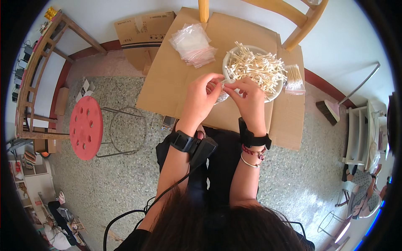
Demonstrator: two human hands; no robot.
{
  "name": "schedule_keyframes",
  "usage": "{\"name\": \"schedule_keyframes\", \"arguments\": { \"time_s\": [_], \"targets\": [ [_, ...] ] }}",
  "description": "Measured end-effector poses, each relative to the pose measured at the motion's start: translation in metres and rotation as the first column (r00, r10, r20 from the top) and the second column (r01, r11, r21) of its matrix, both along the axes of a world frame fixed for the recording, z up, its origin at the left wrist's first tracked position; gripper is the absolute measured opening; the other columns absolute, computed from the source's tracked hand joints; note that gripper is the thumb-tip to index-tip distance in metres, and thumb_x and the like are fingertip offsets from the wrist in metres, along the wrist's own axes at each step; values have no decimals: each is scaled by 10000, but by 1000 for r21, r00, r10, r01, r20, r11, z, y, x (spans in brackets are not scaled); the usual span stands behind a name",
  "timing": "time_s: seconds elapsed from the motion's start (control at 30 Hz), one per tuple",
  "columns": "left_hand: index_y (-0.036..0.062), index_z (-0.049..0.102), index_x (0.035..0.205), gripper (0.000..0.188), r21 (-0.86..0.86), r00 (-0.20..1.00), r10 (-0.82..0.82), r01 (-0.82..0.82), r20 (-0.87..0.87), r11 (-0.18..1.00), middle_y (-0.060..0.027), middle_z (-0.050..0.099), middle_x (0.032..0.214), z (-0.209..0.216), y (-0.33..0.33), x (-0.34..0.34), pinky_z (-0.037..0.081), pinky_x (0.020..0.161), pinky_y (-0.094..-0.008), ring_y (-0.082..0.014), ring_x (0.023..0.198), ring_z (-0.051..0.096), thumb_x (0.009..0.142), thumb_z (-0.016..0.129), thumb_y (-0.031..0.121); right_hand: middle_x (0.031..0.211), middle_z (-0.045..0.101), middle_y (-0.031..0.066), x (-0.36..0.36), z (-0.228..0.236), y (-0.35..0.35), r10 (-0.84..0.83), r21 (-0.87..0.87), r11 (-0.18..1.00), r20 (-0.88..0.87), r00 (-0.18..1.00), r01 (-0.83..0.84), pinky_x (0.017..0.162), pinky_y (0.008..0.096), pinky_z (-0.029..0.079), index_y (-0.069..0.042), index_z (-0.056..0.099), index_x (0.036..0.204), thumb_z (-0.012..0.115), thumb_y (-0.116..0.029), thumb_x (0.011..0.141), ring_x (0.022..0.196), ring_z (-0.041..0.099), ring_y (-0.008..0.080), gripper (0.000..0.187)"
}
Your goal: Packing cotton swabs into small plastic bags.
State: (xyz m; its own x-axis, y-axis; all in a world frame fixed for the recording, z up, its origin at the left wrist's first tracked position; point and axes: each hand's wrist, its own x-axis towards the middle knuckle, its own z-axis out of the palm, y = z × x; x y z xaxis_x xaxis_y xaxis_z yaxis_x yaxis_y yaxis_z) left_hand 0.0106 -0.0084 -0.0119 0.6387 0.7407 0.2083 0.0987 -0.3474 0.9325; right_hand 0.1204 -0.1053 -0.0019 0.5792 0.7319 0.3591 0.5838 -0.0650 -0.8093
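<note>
Just in front of a white bowl (279, 88) heaped with cotton swabs (251, 67), my two hands meet over the cardboard. My left hand (202, 95) pinches a small clear plastic bag (222, 96) at its upper edge. Thumb and fingers of my right hand (248, 97) are closed on the same bag's edge, close to the left fingertips. Fingers hide much of the bag, and I cannot tell what is inside. A stack of flat clear zip bags (193, 46) lies at the far left of the cardboard. Right of the bowl rests a bag filled with swabs (295, 79).
Cardboard (163, 83) covers the surface before me, with a wooden chair back (289, 16) behind it. A red round stool (86, 127) stands at left. A broom (328, 111) and white shelf (358, 134) are at right. Another person (364, 188) sits at the far right edge.
</note>
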Motion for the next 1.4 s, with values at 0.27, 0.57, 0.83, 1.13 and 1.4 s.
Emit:
{"name": "schedule_keyframes", "arguments": {
  "time_s": [0.27, 0.57, 0.83, 1.13, 1.4],
  "targets": [
    [30, 635, 1097, 252, 1, 1000, -15, 15, -15, 1000, -33, 652, 823, -1, 1, -3, 486, 617, -219, -77, 674, 590, 848, 597, 19, 727, 567, 93, -1, -7, 4, 22, -69, 997, 52, 998, -19, 615, 346, 443, -23, 687, 797, 731, -97, 717, 685, 565, 247, 117],
    [57, 642, 1065, 213, 88, 998, 62, -60, -13, 994, -26, 640, 801, -3, -1, 0, 468, 603, -236, -82, 649, 549, 860, 591, 27, 752, 573, 93, -1, 1, 5, -153, -74, 986, -82, 985, 147, 608, 350, 440, -35, 681, 843, 721, -82, 724, 653, 548, 236, 134],
    [79, 637, 1038, 268, 418, 978, 166, -99, -127, 903, -46, 610, 770, -15, 6, -4, 479, 658, -316, -190, 714, 573, 777, 645, 21, 1045, 629, 117, 13, -34, 15, -130, -31, 991, 98, 987, 134, 787, 369, 480, -25, 693, 927, 651, -81, 788, 875, 602, 310, 155],
    [104, 582, 1173, 497, 260, 974, 27, 34, -226, 965, -52, 609, 883, -18, -1, -9, 481, 738, -339, -222, 822, 573, 704, 744, 73, 966, 678, 97, 17, -28, 19, -199, -28, 980, 5, 980, 199, 752, 334, 491, -17, 700, 920, 669, -87, 781, 783, 615, 258, 159],
    [123, 596, 1172, 467, 151, 996, 86, -79, -35, 985, -22, 622, 922, -10, 1, 2, 454, 638, -244, -90, 728, 541, 734, 752, 79, 895, 673, 69, 23, -21, 11, -95, 280, 925, -488, 868, 259, 674, 247, 509, 0, 636, 1016, 669, -47, 836, 765, 619, 110, 189]
  ]
}}
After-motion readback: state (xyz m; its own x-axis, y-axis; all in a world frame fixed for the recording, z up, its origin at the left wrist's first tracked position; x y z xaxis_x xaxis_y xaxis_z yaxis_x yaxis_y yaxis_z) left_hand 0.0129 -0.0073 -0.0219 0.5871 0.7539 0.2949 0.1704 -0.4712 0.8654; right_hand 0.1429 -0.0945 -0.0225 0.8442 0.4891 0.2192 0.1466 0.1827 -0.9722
